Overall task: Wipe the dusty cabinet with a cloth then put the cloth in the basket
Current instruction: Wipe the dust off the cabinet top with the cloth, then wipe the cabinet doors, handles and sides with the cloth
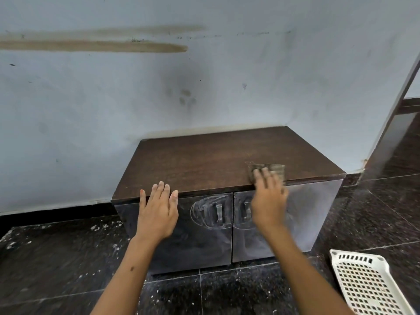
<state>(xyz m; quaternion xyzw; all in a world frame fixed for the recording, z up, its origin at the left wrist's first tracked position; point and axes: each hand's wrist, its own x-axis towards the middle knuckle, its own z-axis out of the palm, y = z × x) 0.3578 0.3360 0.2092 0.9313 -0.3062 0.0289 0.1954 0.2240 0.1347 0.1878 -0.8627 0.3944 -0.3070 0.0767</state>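
A low cabinet [204,155] with a dark brown wooden top and two dusty grey doors stands against the wall. My right hand [269,201] presses a small greyish cloth [276,168] flat on the top near its front right edge; the hand is blurred. My left hand [158,210] rests with fingers spread on the front left edge of the top, holding nothing. A white perforated plastic basket [368,285] lies on the floor at the lower right, to the right of the cabinet.
A stained pale blue wall [159,87] rises behind the cabinet. The floor [56,258] is dark speckled tile with white debris at the left. A dark door frame [395,114] stands at the right. Each cabinet door has a metal handle [219,212].
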